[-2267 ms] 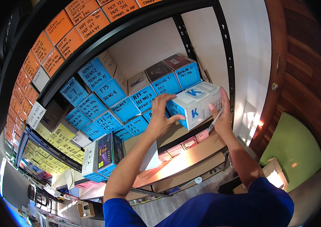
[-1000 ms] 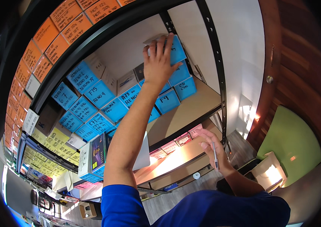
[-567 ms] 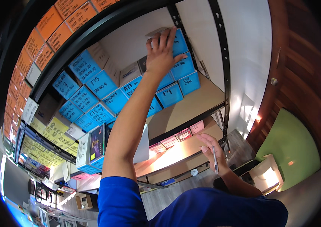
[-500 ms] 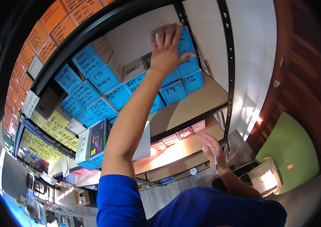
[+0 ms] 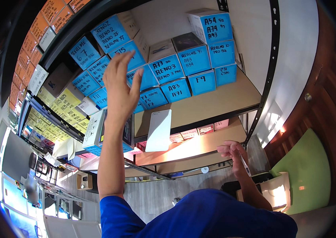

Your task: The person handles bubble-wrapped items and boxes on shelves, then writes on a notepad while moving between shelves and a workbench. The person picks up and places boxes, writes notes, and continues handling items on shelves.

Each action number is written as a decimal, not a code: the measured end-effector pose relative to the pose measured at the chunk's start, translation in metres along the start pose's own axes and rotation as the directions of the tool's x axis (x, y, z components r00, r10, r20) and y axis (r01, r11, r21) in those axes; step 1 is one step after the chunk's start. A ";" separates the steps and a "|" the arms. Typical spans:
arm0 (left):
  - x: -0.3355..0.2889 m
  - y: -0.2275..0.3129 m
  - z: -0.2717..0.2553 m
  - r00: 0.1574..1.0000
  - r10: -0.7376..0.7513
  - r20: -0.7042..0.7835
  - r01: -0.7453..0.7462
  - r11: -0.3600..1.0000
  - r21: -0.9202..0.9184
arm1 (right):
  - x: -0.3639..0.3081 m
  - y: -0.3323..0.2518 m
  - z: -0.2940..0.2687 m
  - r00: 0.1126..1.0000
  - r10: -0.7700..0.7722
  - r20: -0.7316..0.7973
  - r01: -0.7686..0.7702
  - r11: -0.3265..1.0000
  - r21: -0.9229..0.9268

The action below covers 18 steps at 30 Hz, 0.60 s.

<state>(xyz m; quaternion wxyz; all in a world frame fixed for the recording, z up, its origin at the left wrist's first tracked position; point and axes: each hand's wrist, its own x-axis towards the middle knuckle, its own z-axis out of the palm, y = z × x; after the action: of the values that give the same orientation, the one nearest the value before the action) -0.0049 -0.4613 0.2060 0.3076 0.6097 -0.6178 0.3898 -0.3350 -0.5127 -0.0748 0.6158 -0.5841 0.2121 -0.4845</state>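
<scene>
We see the left hand raised before a shelf of stacked boxes, its fingers extended and parted, the thumb standing well away from them, and nothing in its grasp; the nearest blue-fronted box lies directly behind the fingertips, which cover part of its front, although we cannot tell whether skin and cardboard touch; this box stands in the upper row of the left-hand part of the stack, with further boxes beside and below it. We find the right hand lower and well apart, in front of the lower shelf; its fingers are bent and loosely closed, holding a slim pen, which slants down along the palm with one end projecting below the hand; the exact grip is partly hidden. At the right end of the stack we note a corner box, blue-fronted with a pale top, resting on the boxes beneath it and well apart from both hands; between the hands a white flat panel overlaps the shelf's front edge in our view; beside the left forearm we see a white-sided box, partly covered by the arm; farther left are yellow-fronted boxes, with orange-fronted boxes above them.
</scene>
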 end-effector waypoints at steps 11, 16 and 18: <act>-0.071 -0.026 -0.081 0.968 -0.249 0.039 0.247 0.968 0.055 | 0.004 0.001 0.004 0.998 0.047 -0.034 -0.047 0.999 -0.004; 0.011 -0.042 -0.058 0.997 0.043 0.069 -0.054 0.983 0.177 | 0.012 0.003 0.008 0.997 0.056 0.049 -0.055 0.998 -0.029; 0.049 -0.075 -0.032 0.983 0.185 0.016 -0.178 0.921 0.347 | 0.014 -0.002 0.018 0.997 0.005 0.083 -0.003 1.000 -0.024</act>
<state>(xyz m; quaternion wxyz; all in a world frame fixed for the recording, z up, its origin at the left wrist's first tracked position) 0.0632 -0.4559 0.2723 0.1634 0.5910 -0.5907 0.5245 -0.3149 -0.5153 -0.0641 0.6180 -0.6107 0.1934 -0.4558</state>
